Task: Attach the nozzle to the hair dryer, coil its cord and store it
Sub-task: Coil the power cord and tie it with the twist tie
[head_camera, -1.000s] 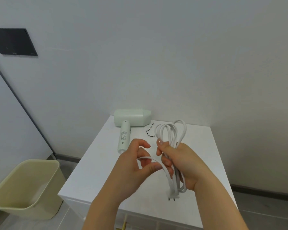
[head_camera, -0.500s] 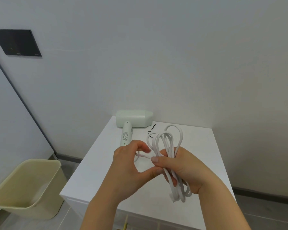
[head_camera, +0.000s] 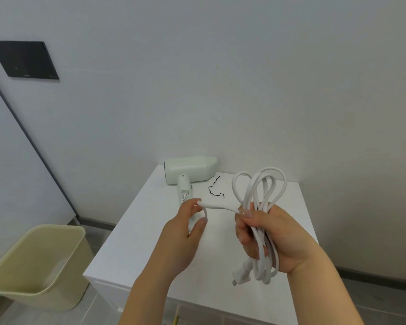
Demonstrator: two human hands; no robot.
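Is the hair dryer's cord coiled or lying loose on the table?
Mostly coiled: the right hand grips the cord in a bundle of loops, plug hanging below; the left hand holds one last loose stretch.

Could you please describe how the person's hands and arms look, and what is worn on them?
The left hand and right hand are bare: no gloves, rings or watch visible. Both forearms are bare too, no sleeve in view. The nails look glossy.
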